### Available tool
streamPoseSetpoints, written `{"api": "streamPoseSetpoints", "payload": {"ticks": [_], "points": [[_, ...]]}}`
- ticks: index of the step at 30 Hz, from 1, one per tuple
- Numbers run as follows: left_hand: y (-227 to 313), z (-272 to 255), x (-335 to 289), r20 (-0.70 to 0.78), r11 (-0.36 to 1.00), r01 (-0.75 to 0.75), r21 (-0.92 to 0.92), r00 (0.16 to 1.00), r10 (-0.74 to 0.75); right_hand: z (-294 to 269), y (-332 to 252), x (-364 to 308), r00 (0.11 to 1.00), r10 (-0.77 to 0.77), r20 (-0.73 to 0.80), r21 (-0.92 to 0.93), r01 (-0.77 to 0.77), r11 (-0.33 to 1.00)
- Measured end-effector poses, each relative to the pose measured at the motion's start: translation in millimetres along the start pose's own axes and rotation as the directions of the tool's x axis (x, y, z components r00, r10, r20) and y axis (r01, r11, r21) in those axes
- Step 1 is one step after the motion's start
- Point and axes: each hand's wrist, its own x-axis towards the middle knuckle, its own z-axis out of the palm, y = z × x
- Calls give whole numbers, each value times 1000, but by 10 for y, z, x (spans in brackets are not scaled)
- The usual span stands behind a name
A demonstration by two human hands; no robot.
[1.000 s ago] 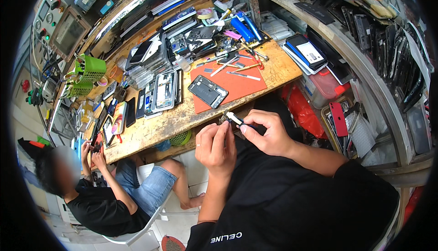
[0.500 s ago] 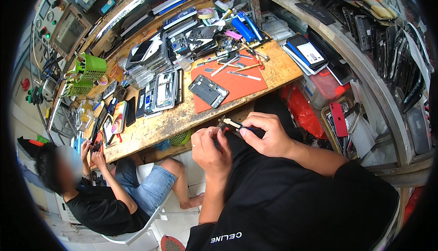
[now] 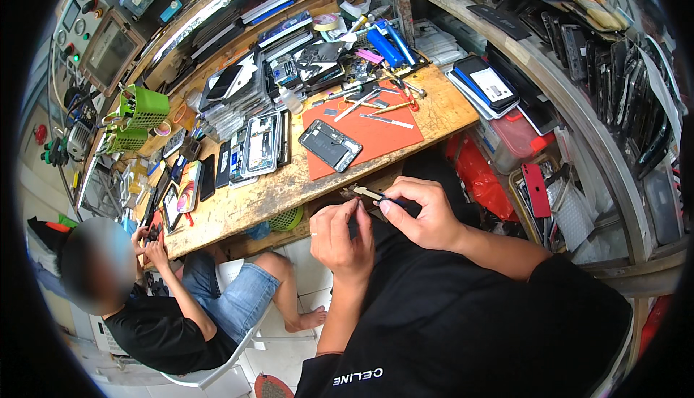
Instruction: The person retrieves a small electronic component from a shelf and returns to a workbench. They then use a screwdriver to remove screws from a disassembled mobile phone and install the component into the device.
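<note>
My right grip (image 3: 426, 214) clasps a pale-tipped tool (image 3: 370, 194) between my hands; whether the left grip (image 3: 342, 237) holds anything, I cannot tell. Opened phone (image 3: 329, 146) at eleven, on the scuffed tabletop's (image 3: 249, 197) orange mat (image 3: 396, 135); crowded shelf (image 3: 541, 67) at two; seated co-worker (image 3: 170, 329) at eight.

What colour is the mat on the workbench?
The mat is orange-red; it shows best in the head view.

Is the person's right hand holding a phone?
No, the right hand holds a slim tool with a pale tip, while an opened phone lies on the orange mat.
</note>
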Motion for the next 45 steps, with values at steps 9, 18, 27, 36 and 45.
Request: {"api": "streamPoseSetpoints", "payload": {"ticks": [9,18,27,36,45], "points": [[7,13,3,18,999,30,11,999,-31,-1,-6,5,1000,-18,6,-26,18,1000],[-4,28,-3,-6,999,-1,45,1000,1,29,-13,5,999,-36,-1,-31,36,999],[-9,-40,30,30,999,38,33,999,-39,11,-9,16,999,-53,-1,-38,53,998],[-88,-75,-42,37,941,311,-136,950,-309,-20,30,1,999,17,-47,-21,-18,1000],[-353,-184,-66,36,900,434,30,900,-435,-17,37,-21,957,291,-3,243,-281,928]]}}
